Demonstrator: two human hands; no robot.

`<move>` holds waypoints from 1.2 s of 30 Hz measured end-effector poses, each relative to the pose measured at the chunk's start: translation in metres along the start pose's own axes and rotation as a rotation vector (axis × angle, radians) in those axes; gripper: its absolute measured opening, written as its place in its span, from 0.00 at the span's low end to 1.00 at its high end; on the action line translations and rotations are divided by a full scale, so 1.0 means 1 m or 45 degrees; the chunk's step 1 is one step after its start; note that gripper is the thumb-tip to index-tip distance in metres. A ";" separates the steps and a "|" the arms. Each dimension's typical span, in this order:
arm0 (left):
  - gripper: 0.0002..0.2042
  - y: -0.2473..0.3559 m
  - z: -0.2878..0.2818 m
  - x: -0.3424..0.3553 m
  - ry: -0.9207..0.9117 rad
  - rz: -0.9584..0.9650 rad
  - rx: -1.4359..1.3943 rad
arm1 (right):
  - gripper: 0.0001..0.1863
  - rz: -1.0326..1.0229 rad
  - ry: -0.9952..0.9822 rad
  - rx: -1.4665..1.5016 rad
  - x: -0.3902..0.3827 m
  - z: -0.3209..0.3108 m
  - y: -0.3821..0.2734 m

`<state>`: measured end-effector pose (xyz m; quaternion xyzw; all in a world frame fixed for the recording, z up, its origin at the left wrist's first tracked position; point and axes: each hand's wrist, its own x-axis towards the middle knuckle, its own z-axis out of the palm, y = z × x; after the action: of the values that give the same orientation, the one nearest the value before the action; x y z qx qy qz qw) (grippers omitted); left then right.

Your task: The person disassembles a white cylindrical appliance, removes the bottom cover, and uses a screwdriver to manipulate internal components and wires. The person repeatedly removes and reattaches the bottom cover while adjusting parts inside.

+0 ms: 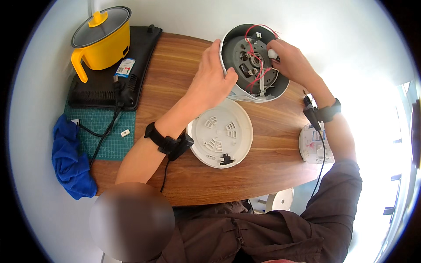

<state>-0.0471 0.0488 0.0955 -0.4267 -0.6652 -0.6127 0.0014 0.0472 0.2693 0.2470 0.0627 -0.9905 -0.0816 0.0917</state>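
Observation:
An upturned rice cooker body [239, 95], white outside, lies on the table with its underside open. Inside it sits a round grey metal plate [239, 46] with red wires [262, 65] running over it. My left hand [211, 76] grips the cooker's left wall, fingers along the rim and thumb lower down. At the right side of the opening, my right hand [287, 61] is closed on a small object with a rounded white end [272, 54]; the fingers hide the rest of it. Nearest my left forearm lies a round white vented base cover [221, 131] with a black part on it.
A yellow electric pot [105, 46] with a lid stands on a black case [147, 52] at the far left. Below are a green cutting mat [109, 147], black cables and a blue cloth [70, 162]. Another white container [309, 147] sits beside my right forearm.

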 end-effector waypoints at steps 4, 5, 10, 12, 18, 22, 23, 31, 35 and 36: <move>0.37 0.003 -0.001 0.000 -0.001 -0.026 -0.006 | 0.20 -0.219 -0.111 -0.163 -0.001 -0.005 0.005; 0.37 0.002 -0.001 -0.001 0.012 -0.022 0.012 | 0.20 -0.246 -0.152 -0.208 0.000 -0.005 0.005; 0.37 0.001 -0.001 0.000 0.018 0.001 0.019 | 0.21 -0.485 -0.087 -0.374 -0.003 -0.010 0.014; 0.36 0.002 0.000 0.000 0.011 0.004 -0.019 | 0.21 -0.416 -0.058 -0.290 -0.008 -0.012 0.015; 0.35 0.004 -0.001 0.000 0.003 -0.054 -0.023 | 0.21 -0.164 0.054 0.092 -0.016 -0.003 0.013; 0.36 0.002 0.000 0.001 0.006 -0.037 -0.033 | 0.22 -0.129 0.141 0.115 -0.020 0.001 0.014; 0.37 0.001 -0.001 0.001 0.001 -0.029 -0.036 | 0.22 -0.131 0.162 0.122 -0.021 0.002 0.014; 0.38 -0.004 0.002 0.001 0.008 0.016 0.003 | 0.19 -0.041 0.196 0.181 -0.026 0.000 0.009; 0.37 0.000 0.000 0.002 0.001 -0.012 0.003 | 0.17 -0.055 0.091 0.292 -0.031 -0.005 0.005; 0.37 0.000 0.000 0.002 0.001 -0.017 0.003 | 0.16 -0.064 0.092 0.284 -0.031 -0.004 0.004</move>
<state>-0.0484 0.0498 0.0963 -0.4219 -0.6689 -0.6120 -0.0019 0.0778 0.2771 0.2465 0.1003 -0.9876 0.0291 0.1176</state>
